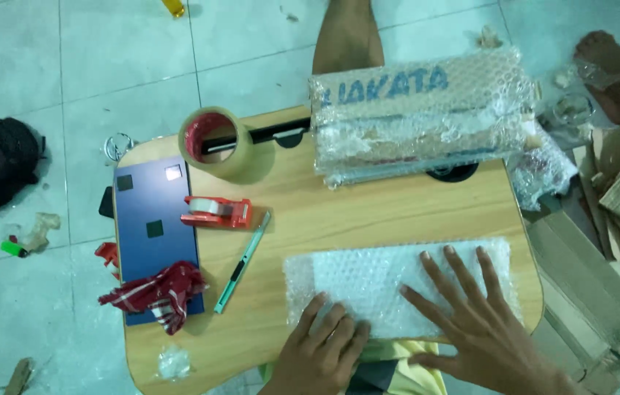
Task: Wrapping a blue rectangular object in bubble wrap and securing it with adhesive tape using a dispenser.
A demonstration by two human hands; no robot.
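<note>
A flat parcel wrapped in bubble wrap (368, 278) lies at the near edge of a small wooden table (339, 212). My left hand (321, 347) rests on the parcel's near left corner, fingers slightly curled. Spread flat with fingers apart, my right hand (471, 314) presses on the parcel's right half. Neither hand grips anything. A larger box wrapped in bubble wrap (420, 117) sits at the table's far right.
On the table's left: a roll of brown tape (216, 143), a red tape dispenser (216, 211), a green utility knife (243, 262), a blue board (155, 227) and a red checked cloth (158, 294). Cardboard pieces (603, 271) are piled on the floor at right. Another person's foot (617, 69) is far right.
</note>
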